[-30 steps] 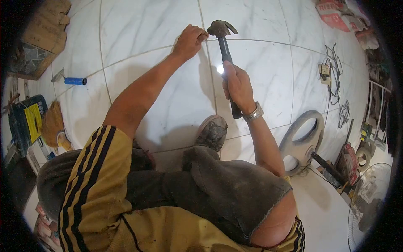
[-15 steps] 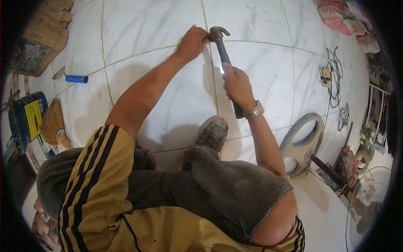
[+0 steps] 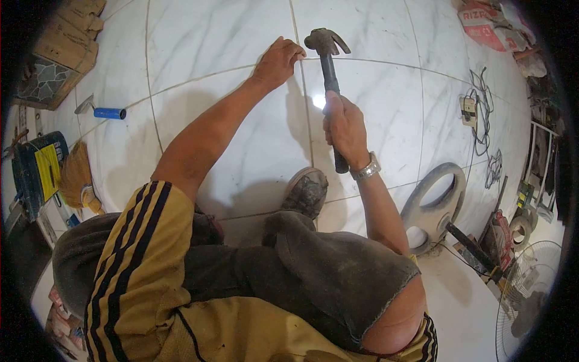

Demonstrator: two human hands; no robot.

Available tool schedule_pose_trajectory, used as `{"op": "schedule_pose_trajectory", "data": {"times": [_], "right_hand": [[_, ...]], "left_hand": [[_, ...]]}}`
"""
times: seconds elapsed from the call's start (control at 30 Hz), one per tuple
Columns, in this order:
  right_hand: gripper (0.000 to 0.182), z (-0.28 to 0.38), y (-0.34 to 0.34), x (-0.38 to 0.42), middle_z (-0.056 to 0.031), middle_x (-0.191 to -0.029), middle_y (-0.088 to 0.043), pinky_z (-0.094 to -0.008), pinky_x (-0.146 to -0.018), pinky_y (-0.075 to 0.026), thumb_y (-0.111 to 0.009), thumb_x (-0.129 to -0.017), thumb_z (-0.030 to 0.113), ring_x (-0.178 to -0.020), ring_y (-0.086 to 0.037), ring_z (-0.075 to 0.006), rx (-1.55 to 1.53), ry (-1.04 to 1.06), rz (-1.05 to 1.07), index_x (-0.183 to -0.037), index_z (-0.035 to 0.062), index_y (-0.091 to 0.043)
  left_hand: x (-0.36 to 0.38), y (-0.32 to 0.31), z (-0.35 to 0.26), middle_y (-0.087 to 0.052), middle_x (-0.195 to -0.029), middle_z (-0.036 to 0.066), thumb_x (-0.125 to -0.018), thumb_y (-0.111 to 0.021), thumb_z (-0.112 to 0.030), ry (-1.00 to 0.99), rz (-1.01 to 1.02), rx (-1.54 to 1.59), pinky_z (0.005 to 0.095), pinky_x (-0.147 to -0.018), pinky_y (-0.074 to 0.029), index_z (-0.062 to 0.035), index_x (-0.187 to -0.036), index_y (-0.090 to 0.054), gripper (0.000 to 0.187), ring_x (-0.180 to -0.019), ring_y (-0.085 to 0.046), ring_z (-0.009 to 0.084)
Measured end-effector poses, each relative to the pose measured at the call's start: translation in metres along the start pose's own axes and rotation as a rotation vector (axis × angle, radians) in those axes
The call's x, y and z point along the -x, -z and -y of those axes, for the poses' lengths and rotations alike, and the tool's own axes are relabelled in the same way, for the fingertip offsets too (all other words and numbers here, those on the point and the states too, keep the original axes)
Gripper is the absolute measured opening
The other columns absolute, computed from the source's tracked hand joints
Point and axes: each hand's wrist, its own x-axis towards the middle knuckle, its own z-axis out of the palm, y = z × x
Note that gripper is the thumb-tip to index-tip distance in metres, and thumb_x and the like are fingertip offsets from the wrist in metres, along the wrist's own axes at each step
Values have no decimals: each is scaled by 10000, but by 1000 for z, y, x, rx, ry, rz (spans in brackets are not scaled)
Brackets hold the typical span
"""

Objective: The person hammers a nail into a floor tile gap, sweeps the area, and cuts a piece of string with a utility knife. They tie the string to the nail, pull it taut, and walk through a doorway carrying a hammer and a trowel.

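Observation:
My right hand (image 3: 346, 130) is wrapped round the black handle of a claw hammer (image 3: 330, 66), whose metal head is up and to the right of my left hand. A watch (image 3: 367, 167) is on my right wrist. My left hand (image 3: 278, 62) rests low at a joint between the white marbled tiles (image 3: 229, 39), its fingers pinched together. Whatever those fingertips hold is too small to make out. The hammer head and my left fingers are apart.
A blue-handled tool (image 3: 110, 113), a broom (image 3: 78, 178) and a cardboard box (image 3: 69, 45) lie at the left. On the right are a cable with a socket box (image 3: 468, 111), a grey plastic frame (image 3: 435, 202), a fan (image 3: 531, 289) and a red-white sack (image 3: 482, 27). My shoe (image 3: 306, 192) is below the hands.
The hammer head has moved right and slightly up, away from my left fingertips. My right hand has shifted slightly right with it, while my left hand stays at the tile joint.

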Motion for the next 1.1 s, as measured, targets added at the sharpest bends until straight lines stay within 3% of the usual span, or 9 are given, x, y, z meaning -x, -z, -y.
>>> {"op": "schedule_pose_trajectory", "data": {"times": [0.27, 0.47, 0.57, 0.67, 0.77, 0.87, 0.97, 1.07, 1.1], "right_hand": [[490, -15, -6, -2, -6, -560, -509, -260, -400, -388, -473, -1039, 482, -421, -468, -94, -66, -18, -18, -814, 54, -554], [505, -28, -5, -12, 3, -567, -508, -267, -410, -404, -478, -1031, 503, -442, -480, -89, 38, -56, 10, -838, 44, -566], [598, -46, -5, -16, -62, -552, -568, -334, -464, -476, -482, -1016, 531, -455, -565, -155, 146, 118, -75, -763, 0, -592], [588, -23, 3, -17, -84, -553, -559, -360, -491, -471, -476, -1024, 503, -479, -575, -188, 185, -82, 26, -765, -14, -585], [591, -10, 5, -4, -120, -565, -555, -389, -536, -462, -468, -1028, 489, -520, -559, -219, 80, -75, -5, -761, -27, -573], [590, -27, -1, 0, -140, -575, -550, -401, -566, -451, -469, -1029, 488, -557, -540, -226, 63, 168, -91, -778, -35, -574], [514, -63, -8, -26, -11, -567, -497, -279, -420, -404, -480, -1025, 494, -441, -461, -94, 157, 84, -22, -768, 54, -546], [508, -43, -2, -20, -10, -563, -492, -279, -410, -393, -465, -1035, 477, -436, -462, -100, 61, -19, -9, -773, 50, -553], [509, -31, 0, -11, -13, -563, -494, -281, -408, -392, -461, -1038, 474, -434, -465, -102, -6, -69, -8, -777, 47, -554]], "left_hand": [[-1, 5, -10, -644, -1037, 100, -961, -599, -113, 82, 58, 23, 426, -985, -500, -55, -1011, -638, 86, -1021, -616, 317], [-1, 7, -12, -640, -1025, 118, -959, -604, -112, 28, 36, -48, 425, -940, -519, -11, -1034, -653, 135, -1040, -605, 311], [-2, 6, -5, -641, -1023, 119, -950, -614, -108, 16, 72, -11, 421, -929, -519, -14, -1048, -659, 143, -1029, -605, 310], [-2, 6, -9, -656, -989, 93, -891, -629, -33, 56, 37, -9, 389, -959, -504, -49, -1002, -673, 121, -1005, -597, 288], [-4, 8, -10, -659, -1004, 85, -884, -638, -23, 122, 108, 22, 387, -953, -509, -47, -988, -674, 113, -1028, -597, 277], [-2, 6, -4, -655, -1016, 91, -888, -638, -24, 36, 54, 78, 394, -947, -509, -39, -986, -677, 107, -1038, -593, 281], [-2, 5, -7, -652, -1026, 105, -890, -632, -15, 59, 11, 47, 402, -947, -512, -44, -993, -683, 118, -1037, -592, 296], [-7, 14, -14, -649, -1025, 114, -889, -634, -11, 143, 142, 43, 398, -951, -513, -48, -1011, -684, 137, -1071, -589, 299], [-6, 15, -13, -648, -1022, 114, -888, -636, -13, 122, 100, 118, 399, -944, -515, -43, -1009, -681, 132, -1073, -593, 300]]}}
